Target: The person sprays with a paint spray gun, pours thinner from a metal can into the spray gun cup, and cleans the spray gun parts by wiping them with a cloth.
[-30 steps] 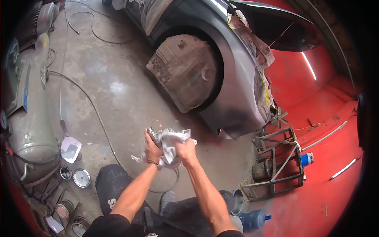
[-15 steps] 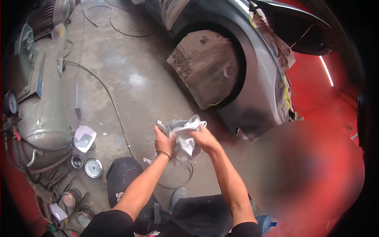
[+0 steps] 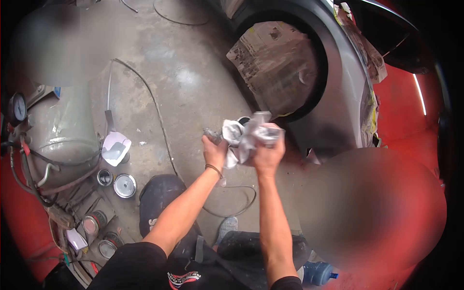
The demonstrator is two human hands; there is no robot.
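My left hand (image 3: 214, 151) is closed around what looks like a spray gun, whose metal end (image 3: 211, 132) pokes out above the thumb; fingers and cloth hide most of its body. A dark-rimmed round part (image 3: 244, 119) shows behind the cloth. Bunched in my right hand (image 3: 268, 157) is a crumpled whitish-grey cloth (image 3: 247, 137), pressed against the side of the spray gun and slightly blurred. Both hands are held close together above the concrete floor, in front of my knees. A thin hose (image 3: 255, 195) loops on the floor beneath them.
A grey car fender (image 3: 338, 104) curves at upper right, its wheel covered with newspaper (image 3: 278, 67). On the left stands a compressor tank (image 3: 67, 125) with a gauge (image 3: 18, 107). Open cans (image 3: 125, 185) and a pale scoop-shaped piece (image 3: 116, 149) sit near my left knee. A blue bottle (image 3: 317, 273) lies at lower right.
The view has shifted, so the car and cans appear further right and higher. Both hands have moved up and right in view, and the cloth is bunched differently around the spray gun.
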